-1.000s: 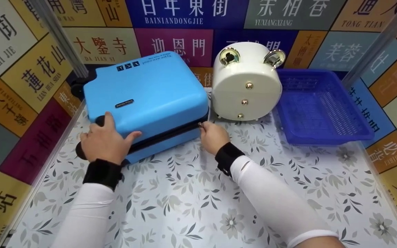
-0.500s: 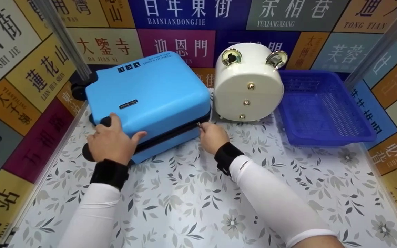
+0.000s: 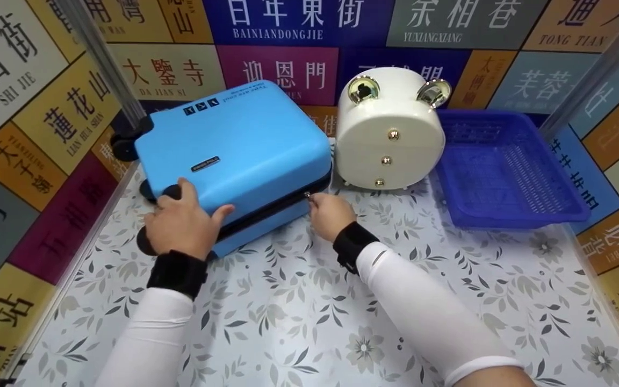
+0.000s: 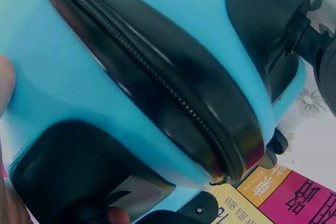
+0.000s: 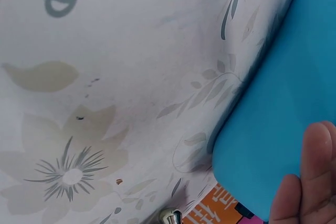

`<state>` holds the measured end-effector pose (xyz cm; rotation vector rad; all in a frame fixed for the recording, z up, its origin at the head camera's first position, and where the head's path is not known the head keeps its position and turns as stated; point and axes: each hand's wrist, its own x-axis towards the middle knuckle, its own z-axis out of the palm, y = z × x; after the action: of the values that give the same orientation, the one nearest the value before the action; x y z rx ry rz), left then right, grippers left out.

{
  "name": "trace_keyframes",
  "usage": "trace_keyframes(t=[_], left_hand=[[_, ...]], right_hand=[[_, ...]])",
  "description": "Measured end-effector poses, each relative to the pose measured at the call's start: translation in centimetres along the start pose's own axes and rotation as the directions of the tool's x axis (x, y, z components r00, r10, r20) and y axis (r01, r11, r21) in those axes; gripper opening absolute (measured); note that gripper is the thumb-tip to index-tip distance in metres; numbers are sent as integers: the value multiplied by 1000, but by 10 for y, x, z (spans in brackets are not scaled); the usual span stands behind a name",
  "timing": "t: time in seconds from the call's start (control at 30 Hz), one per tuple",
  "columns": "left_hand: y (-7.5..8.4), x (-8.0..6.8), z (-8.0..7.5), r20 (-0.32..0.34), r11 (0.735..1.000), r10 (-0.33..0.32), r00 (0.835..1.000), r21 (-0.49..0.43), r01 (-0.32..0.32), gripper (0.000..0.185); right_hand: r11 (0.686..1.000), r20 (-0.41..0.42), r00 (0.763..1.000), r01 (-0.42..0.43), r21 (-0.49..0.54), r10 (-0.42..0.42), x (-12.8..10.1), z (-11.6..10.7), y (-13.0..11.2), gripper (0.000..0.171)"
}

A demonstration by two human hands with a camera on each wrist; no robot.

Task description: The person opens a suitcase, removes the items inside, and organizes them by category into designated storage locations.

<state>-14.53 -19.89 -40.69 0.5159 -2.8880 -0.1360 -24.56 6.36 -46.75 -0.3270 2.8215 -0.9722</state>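
Observation:
A light blue suitcase (image 3: 245,145) lies on its side at the back left of the table, small wheels at its left end. My left hand (image 3: 183,228) rests on its near left corner beside a black wheel (image 3: 172,192), index finger and thumb spread over the shell. At the front side, near the right corner, my right hand (image 3: 332,215) pinches the small metal zipper pull (image 3: 308,195). The left wrist view shows the closed zipper (image 4: 157,80) running between black bands at the wheel end. Fingertips (image 5: 317,153) of the right hand stand by the blue shell in the right wrist view.
Right of the suitcase stands a round cream case (image 3: 395,129) with gold ears and knobs, close to its corner. Beyond it is a blue plastic basket (image 3: 508,215). A flower-patterned cover (image 3: 299,322) lies on the table, with sign-printed walls around it.
My right hand has drawn the zipper pull slightly left along the suitcase's front. The suitcase's near left end and my left hand have shifted to the right.

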Motion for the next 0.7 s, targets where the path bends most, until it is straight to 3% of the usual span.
trace_keyframes(t=[0.43, 0.7], left_hand=[[11, -8, -3, -36, 999, 2, 999, 37, -1, 105], [18, -14, -5, -26, 996, 30, 999, 86, -28, 102]], right_hand=[[988, -32, 993, 112, -107, -116, -3, 6, -6, 30], [990, -41, 995, 85, -111, -90, 6, 4, -10, 30]])
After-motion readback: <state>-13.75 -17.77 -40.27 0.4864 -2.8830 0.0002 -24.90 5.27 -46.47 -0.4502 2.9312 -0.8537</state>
